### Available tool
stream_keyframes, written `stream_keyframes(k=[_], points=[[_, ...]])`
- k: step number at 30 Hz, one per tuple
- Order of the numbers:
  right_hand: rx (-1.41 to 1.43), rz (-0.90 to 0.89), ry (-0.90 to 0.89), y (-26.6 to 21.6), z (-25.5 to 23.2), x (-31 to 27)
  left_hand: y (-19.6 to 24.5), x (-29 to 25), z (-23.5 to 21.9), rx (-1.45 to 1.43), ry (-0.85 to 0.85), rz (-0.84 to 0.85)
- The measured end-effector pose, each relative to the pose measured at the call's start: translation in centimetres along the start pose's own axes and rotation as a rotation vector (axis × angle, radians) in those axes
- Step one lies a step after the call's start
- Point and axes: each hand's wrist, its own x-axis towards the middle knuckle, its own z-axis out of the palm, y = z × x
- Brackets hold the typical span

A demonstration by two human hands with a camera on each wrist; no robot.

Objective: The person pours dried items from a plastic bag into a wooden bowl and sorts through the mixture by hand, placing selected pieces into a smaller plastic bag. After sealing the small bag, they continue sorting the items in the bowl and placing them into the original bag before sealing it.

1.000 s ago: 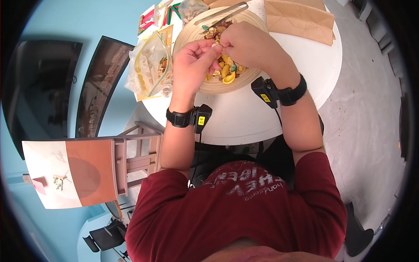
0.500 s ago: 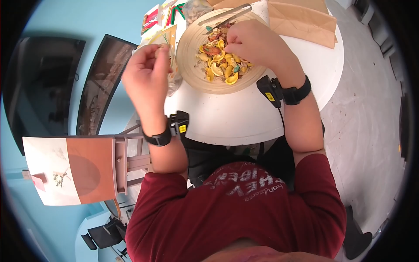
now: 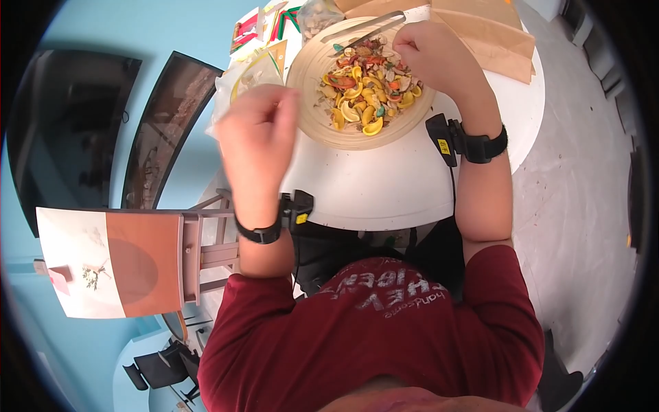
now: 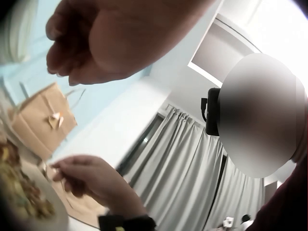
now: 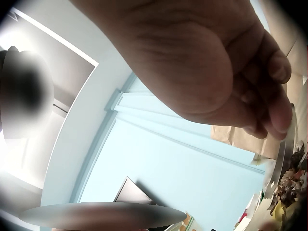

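Observation:
A round wooden plate (image 3: 305, 103) bears a heap of dried potpourri (image 3: 367, 93), with yellow curled peels, brown and red bits and a few green pieces. Long metal tongs (image 3: 374, 26) lie across its far side. Left of the plate, my left hand (image 3: 257, 137) is raised and blurred in front of a zip plastic bag (image 3: 240, 79). Its fingers curl loosely, and no object shows in them in the left wrist view. Over the plate's right rim hovers my right hand (image 3: 439, 58), fingers loosely bent. A gap shows between thumb and fingers in the right wrist view, with nothing visible in it.
Brown paper bags (image 3: 491, 38) lie at the back right of the white round table (image 3: 384, 185). A clear bag of pale pieces (image 3: 318, 19) stands behind the plate, beside red and green sticks (image 3: 285, 24). A chair-like wooden frame (image 3: 213, 240) stands at the left.
My left hand left the heap for the zip bag at the left, then came slightly back and nearer the body. My right hand drew away rightward from the heap to the plate's rim.

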Motion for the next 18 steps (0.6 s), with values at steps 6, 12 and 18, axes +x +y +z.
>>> stream_keyframes(k=[6, 12, 18], points=[[0.074, 0.022, 0.083, -0.2, 0.1, -0.1, -1.2, 1.5, 7.2, 0.076, -0.363, 0.079], [0.083, -0.002, 0.07, 0.1, -0.2, -0.1, -3.5, 5.5, 12.5, 0.182, -0.389, 0.203], [0.055, -0.048, 0.106, 0.1, -0.5, -0.1, -5.0, 7.8, 14.7, 0.23, -0.478, 0.291]])
